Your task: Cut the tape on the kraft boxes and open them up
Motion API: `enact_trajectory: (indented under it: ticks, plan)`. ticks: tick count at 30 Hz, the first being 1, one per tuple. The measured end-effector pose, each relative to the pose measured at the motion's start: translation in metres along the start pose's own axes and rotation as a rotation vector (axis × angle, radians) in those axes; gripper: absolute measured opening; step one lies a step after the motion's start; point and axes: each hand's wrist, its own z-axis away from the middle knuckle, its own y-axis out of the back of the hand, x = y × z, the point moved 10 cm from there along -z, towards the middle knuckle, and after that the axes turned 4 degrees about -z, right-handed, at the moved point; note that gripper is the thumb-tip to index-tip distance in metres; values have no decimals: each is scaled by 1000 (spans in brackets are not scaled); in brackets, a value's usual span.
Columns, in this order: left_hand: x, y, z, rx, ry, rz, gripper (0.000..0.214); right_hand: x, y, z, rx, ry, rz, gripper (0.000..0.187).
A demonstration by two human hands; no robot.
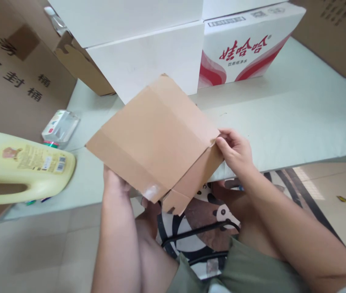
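Observation:
A brown cardboard box (157, 130), partly folded, is held up in front of me above my lap and the near table edge. Its broad panel faces me, and a side flap (188, 179) hangs bent on the lower right. My right hand (235, 148) pinches the right corner with thumb and fingers. At the lower left edge, my left hand (114, 181) grips from below, with most of its fingers hidden behind the cardboard. A shiny patch of clear tape (152, 190) shows near the bottom corner.
White cartons (148, 61) and a red-and-white carton (246, 49) stand at the back of the table (313, 114). Leftward are a big cardboard carton (14, 77), a clear bottle (61, 126) on its side, a yellow jug (23, 167) and a brown cardboard holder (83, 67). A panda-patterned mat (179, 228) lies below.

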Motion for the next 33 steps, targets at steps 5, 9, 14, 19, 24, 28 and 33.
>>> enact_trajectory:
  ticks: [5,9,14,19,24,28,33]
  plan:
    - [5,-5,-1,58,-27,139,40,0,8,-3,86,34,-19,54]
    - [9,-19,3,15,10,172,38,23,-30,6,-203,-248,-417,73]
    - [34,-22,9,-21,-186,212,41,27,-44,16,-224,-358,-497,71]
    - [15,4,0,73,-70,244,52,36,-30,11,-71,-378,-564,65]
    - [0,6,-1,122,105,284,40,39,20,11,69,-397,-529,62]
    - [6,-19,5,12,111,287,37,29,113,26,317,-380,-461,56]
    - [8,-33,10,-58,130,295,37,2,258,49,727,-208,-284,40]
